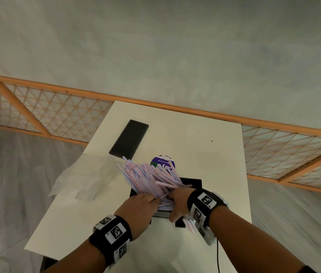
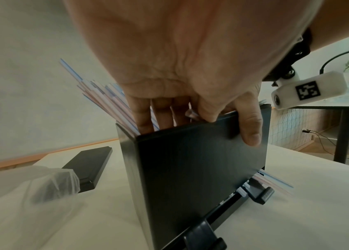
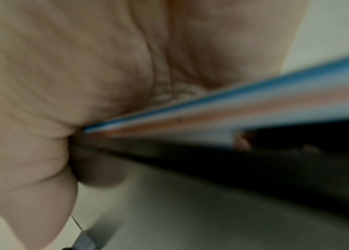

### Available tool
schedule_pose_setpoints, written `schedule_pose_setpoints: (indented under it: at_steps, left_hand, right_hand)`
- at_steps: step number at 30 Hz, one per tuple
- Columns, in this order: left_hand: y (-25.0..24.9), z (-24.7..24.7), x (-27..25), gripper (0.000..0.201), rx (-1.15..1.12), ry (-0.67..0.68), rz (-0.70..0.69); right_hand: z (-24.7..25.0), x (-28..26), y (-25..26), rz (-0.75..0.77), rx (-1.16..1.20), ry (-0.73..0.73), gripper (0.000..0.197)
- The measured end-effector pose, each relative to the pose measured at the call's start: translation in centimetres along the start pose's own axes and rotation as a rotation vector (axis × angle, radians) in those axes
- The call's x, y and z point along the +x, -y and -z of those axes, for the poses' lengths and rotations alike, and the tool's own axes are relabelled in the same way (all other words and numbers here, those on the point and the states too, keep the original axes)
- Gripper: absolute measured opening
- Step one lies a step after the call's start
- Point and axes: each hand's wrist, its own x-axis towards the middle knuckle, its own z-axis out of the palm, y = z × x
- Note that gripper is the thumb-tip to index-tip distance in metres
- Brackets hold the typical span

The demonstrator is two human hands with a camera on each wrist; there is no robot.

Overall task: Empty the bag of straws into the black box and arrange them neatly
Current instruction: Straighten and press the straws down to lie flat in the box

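Note:
A tall black box [image 1: 192, 183] stands on the white table [image 1: 210, 154], its near wall [image 2: 190, 169] filling the left wrist view. Pink and blue striped straws [image 1: 146, 174] fan out of its top toward the far left [image 2: 105, 99]. My left hand [image 1: 151, 200] reaches into the box top, its fingers [image 2: 143, 115] curled among the straws. From the right, my right hand [image 1: 172, 196] grips the bundle, and straws [image 3: 233, 104] run across its palm. A thumb [image 2: 250, 128] lies on the box's near wall. A few straws [image 1: 190, 226] poke out low on the right.
The empty clear plastic bag [image 1: 81, 180] lies crumpled over the table's left edge. A flat black lid [image 1: 129, 138] rests at the far left, and a round purple label [image 1: 162, 163] lies behind the box. A wood-framed lattice screen [image 1: 57, 113] runs behind the table.

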Motion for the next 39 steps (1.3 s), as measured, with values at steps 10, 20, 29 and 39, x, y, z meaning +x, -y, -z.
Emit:
schedule_pose_setpoints:
  at_steps: [10, 20, 29, 39]
  left_hand:
    - [1.2, -0.1, -0.3, 0.038, -0.19, -0.077, 0.034]
    - [3.0, 1.1, 0.2, 0.033, -0.186, -0.164, 0.055]
    - [0.9, 2.2, -0.5, 0.037, -0.329, -0.253, 0.018]
    - [-0.4, -0.4, 0.5, 0.018, -0.095, -0.215, -0.031]
  right_hand:
    - [1.2, -1.7, -0.3, 0.092, -0.036, -0.112, 0.061]
    - [2.0, -4.2, -2.3, 0.21, 0.051, -0.36, 0.041]
    - [-0.6, -4.5, -2.3, 0.164, 0.068, -0.406, 0.02]
    - [-2.1, -3.4, -1.1, 0.139, 0.158, -0.564, 0.022]
